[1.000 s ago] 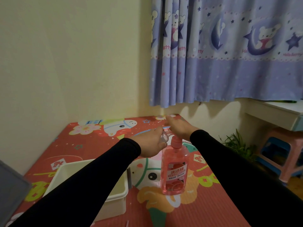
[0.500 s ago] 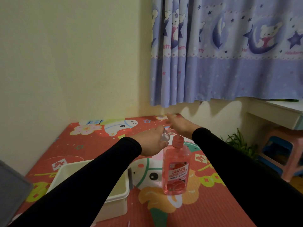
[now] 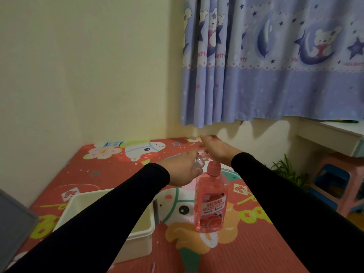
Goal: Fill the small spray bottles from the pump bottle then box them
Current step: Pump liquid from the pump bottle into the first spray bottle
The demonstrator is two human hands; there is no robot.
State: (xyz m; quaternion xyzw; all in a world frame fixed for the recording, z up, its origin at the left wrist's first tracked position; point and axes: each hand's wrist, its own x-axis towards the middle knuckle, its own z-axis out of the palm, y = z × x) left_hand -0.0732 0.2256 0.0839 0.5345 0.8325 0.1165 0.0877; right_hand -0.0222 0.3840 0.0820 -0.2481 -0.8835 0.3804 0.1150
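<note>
A: Pressing from the head view: the right hand (image 3: 216,150) lies flat, fingers straight, on the pump of the tall pink plastic pump bottle (image 3: 210,201) standing on the red cartoon mat (image 3: 256,243).

B: And the left hand (image 3: 182,171)?

A: Curled round a small clear spray bottle (image 3: 199,162) at the spout. Light, probably slick; grip its body. White plastic box (image 3: 137,239) waits beside.

Both arms in black sleeves reach forward and converge. The left hand (image 3: 182,170) is curled, gripping a small clear bottle (image 3: 198,164). The right hand (image 3: 216,150) lies flat, fingers straight, palm down on the pump head (image 3: 213,166).
</note>
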